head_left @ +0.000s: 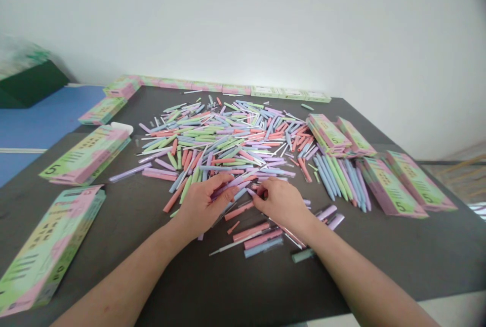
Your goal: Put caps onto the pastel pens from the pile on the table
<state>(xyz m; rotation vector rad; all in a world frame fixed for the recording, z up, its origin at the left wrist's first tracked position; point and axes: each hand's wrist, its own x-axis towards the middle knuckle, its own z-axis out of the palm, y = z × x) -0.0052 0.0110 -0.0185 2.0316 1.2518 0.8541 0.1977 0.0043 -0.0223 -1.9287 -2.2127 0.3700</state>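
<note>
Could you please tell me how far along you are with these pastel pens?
Done looks like the pens laid side by side in a neat row, beside the stacked green-and-pink boxes. In hand: the left hand and the right hand meet at a lilac pen. Left: the large loose heap of pens and parts across the table's middle.

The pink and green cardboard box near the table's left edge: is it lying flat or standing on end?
The pink and green cardboard box lies flat: its wide printed face looks up from the dark table.
</note>
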